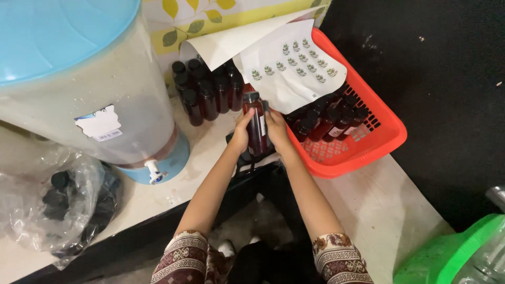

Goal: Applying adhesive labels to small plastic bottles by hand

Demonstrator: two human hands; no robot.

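Both my hands hold one small bottle (256, 122) of dark red liquid upright over the counter's front edge. My left hand (241, 132) grips its left side. On the right side my right hand (275, 128) presses against it. A sheet of small leaf stickers (294, 68) lies just behind, draped over the red basket (368, 150). Several capped dark bottles (329, 122) lie inside that basket. More dark bottles (208, 92) stand in a group on the counter to the left.
A large translucent dispenser (105, 100) with a blue lid and a white tap (154, 172) fills the left. A clear bag of black caps (58, 197) lies at lower left. A green plastic object (452, 252) sits at lower right. Dark floor lies beyond the counter.
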